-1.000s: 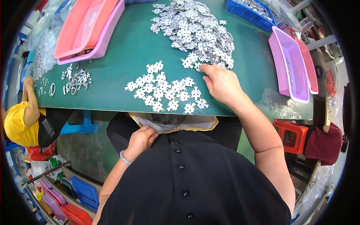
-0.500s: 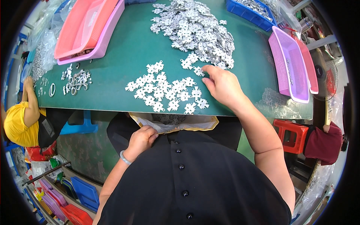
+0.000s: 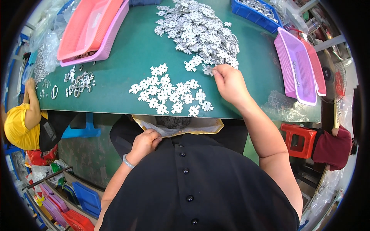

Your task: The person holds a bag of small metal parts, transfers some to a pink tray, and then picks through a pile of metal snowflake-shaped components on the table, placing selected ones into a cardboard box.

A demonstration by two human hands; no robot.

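Note:
My right hand [image 3: 230,83] rests on the green table [image 3: 127,57] and pinches one small silver metal part [image 3: 208,70] at the near edge of a big heap of such parts [image 3: 198,29]. A flat layer of the same parts [image 3: 169,92] is spread out to its left. My left hand [image 3: 144,141] is below the table edge, gripping the rim of a yellow-edged plastic bag [image 3: 177,125] that hangs open in my lap and holds silver parts.
Stacked pink trays [image 3: 90,29] sit at the far left, purple and pink trays [image 3: 298,65] at the right, a blue bin [image 3: 256,9] at the back. Metal rings and clips [image 3: 77,81] lie left. A person in yellow [image 3: 19,123] sits left; a red stool [image 3: 298,140] stands right.
My right hand has drawn slightly toward the heap's edge and closed its fingertips on a single part. The left hand has stayed on the bag.

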